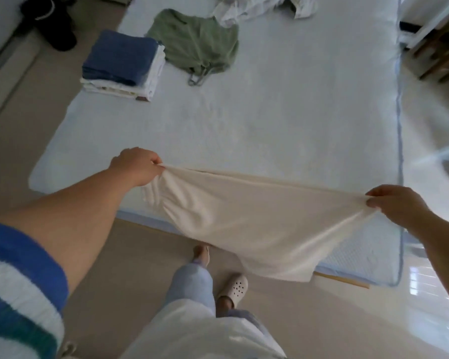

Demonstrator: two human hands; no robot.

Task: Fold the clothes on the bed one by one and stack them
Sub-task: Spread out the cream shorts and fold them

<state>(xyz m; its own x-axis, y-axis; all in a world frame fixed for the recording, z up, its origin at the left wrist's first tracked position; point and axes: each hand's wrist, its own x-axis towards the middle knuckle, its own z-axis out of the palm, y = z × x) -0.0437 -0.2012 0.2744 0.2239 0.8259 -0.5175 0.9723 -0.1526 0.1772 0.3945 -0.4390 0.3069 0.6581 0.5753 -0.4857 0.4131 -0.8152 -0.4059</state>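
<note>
Both hands, left hand (136, 165) & right hand (397, 206), pinch 1 cream garment (244, 216), prob. a top.

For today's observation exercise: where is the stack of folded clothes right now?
In the head view, the stack of folded clothes sits at the far left edge of the bed, with the green garment lying unfolded just to its right.

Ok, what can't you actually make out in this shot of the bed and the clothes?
- Head view: pale crumpled clothes at the bed's far end, cut off by the top edge.
- Cream fabric garment held by left hand and right hand: its type is unclear, and it hides the bed's near edge.
- Folded blue-and-white stack: item count unclear.
- Right side: blurred.
</note>
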